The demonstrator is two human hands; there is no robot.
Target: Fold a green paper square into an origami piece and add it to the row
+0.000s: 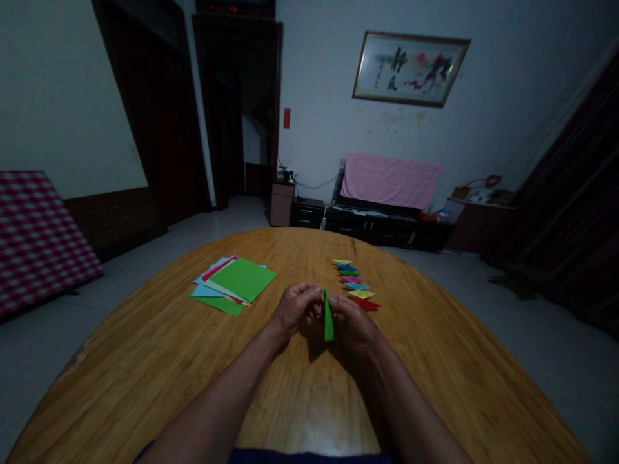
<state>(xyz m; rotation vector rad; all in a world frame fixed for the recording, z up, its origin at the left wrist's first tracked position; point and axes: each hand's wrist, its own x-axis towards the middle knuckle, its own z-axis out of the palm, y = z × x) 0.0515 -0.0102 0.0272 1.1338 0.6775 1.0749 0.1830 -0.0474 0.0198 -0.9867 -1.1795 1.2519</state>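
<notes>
A narrow strip of folded green paper (329,320) is held upright between my two hands, just above the table. My left hand (300,304) pinches its upper end, thumb against the curled fingers. On the other side, my right hand (355,322) grips the same paper, its fingers partly hidden behind it. Beyond my right hand runs a row of several small folded paper pieces in different colours, the nearest a red folded piece (366,305). To the left of my hands lies a loose stack of square coloured paper sheets (246,278), green on top.
The round wooden table (159,374) fills the foreground. Past its far edge stand a low black cabinet (355,223) and a pink cloth (391,180) draped over something. A red-checked cloth (41,238) hangs at the far left.
</notes>
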